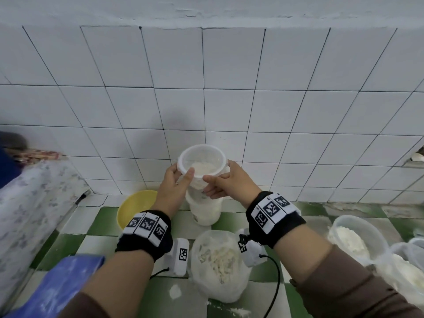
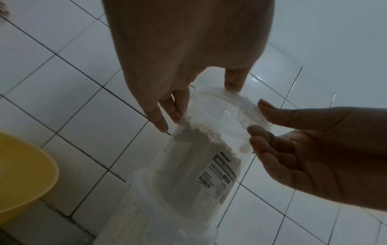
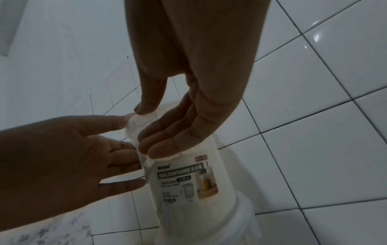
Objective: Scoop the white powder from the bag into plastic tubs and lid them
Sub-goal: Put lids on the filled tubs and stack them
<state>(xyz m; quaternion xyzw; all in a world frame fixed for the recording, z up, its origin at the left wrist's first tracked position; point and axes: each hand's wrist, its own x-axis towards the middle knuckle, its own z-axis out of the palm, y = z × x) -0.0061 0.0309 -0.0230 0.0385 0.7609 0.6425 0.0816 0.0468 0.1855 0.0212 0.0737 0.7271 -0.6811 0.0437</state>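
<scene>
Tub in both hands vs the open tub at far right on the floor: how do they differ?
The held tub is lidded, stacked on another tub, with the left hand and right hand on it. The right tub stands open and untouched on the checkered floor. Both are clear plastic holding white powder.

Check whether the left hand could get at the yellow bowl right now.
Probably yes, once it lets go: the left hand is holding the tub, but the yellow bowl sits just below and left of it with nothing between them.
</scene>
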